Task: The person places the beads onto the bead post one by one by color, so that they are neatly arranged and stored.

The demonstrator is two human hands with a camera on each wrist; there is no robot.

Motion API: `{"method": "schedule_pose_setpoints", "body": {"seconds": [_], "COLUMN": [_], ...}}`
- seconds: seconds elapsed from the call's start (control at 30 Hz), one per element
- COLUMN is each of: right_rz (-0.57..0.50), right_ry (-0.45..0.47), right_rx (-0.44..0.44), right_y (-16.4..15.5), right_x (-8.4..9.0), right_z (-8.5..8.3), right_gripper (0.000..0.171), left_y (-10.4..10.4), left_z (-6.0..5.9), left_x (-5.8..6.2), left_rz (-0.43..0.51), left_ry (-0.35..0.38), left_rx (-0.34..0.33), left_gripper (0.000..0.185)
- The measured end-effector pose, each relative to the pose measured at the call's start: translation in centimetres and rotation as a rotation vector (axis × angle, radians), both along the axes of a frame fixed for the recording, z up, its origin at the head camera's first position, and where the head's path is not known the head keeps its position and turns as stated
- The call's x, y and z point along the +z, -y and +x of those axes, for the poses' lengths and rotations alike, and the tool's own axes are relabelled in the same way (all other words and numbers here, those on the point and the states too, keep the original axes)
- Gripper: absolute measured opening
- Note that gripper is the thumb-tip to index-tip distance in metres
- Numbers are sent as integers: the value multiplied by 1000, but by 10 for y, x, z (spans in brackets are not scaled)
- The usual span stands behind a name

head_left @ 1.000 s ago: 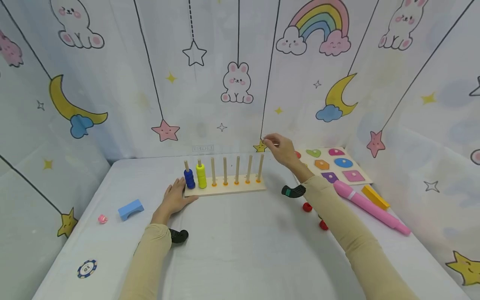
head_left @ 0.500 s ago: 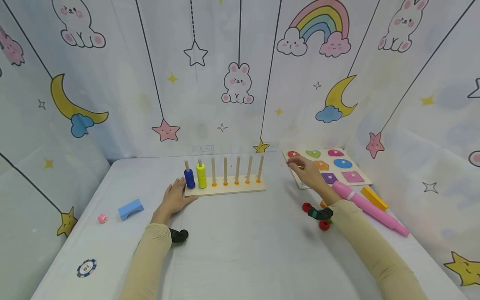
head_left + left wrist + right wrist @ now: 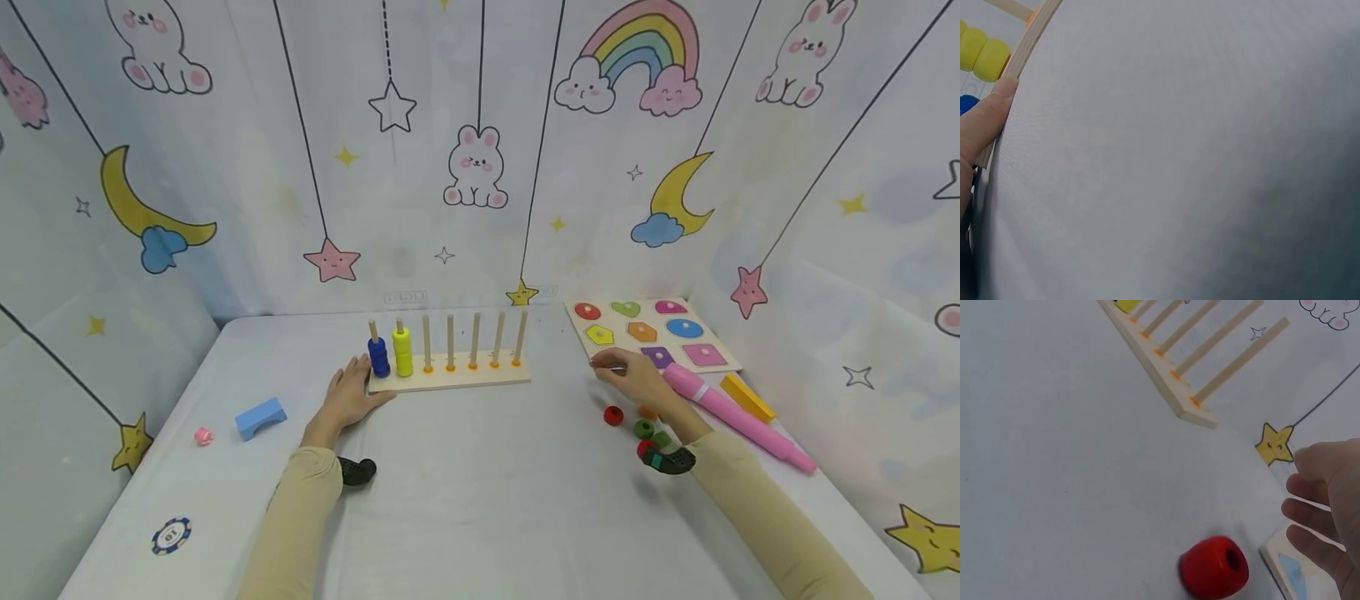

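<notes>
Fingers [image 3: 611,367] of your right hand [image 3: 637,379], loosely spread and empty, have dropped from the peg rack [image 3: 448,377] toward the red bead [image 3: 613,416], while your left hand [image 3: 348,398], fingers flat, steadies the rack.

Soft, even, bright light fills the head view, with only faint shadows under the arms on the table [image 3: 480,500]; no glare. Straight lines on the backdrop bend toward the picture's edges, a wide-lens warp. The left wrist view is dim toward its lower right, a broad grey shadow on the cloth, and the thumb [image 3: 985,122] is blurred. The right wrist view is sharp on the red bead [image 3: 1214,567], with fingers [image 3: 1310,515] slightly soft
</notes>
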State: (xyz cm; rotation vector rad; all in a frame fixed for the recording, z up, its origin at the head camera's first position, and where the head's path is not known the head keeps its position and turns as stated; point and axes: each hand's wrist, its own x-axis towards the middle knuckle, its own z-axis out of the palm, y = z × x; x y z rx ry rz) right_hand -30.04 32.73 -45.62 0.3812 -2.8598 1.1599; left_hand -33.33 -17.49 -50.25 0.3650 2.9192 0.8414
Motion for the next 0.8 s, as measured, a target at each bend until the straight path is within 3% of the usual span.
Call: {"method": "schedule_pose_setpoints", "body": {"seconds": [0.37, 0.8], "right_rz": [98, 81], "right_ry": [137, 71], "right_rx": [38, 87], "right_y": [-13, -17], "right_x": [-16, -22], "right_z": [24, 40], "right_gripper": [34, 38], "left_y": [-1, -1], "left_z": [-2, 0], "left_x": [-2, 1], "left_rz": [-9, -13], "left_ry": [-2, 11], "left_rx": [-1, 7], "left_gripper": [91, 91]}}
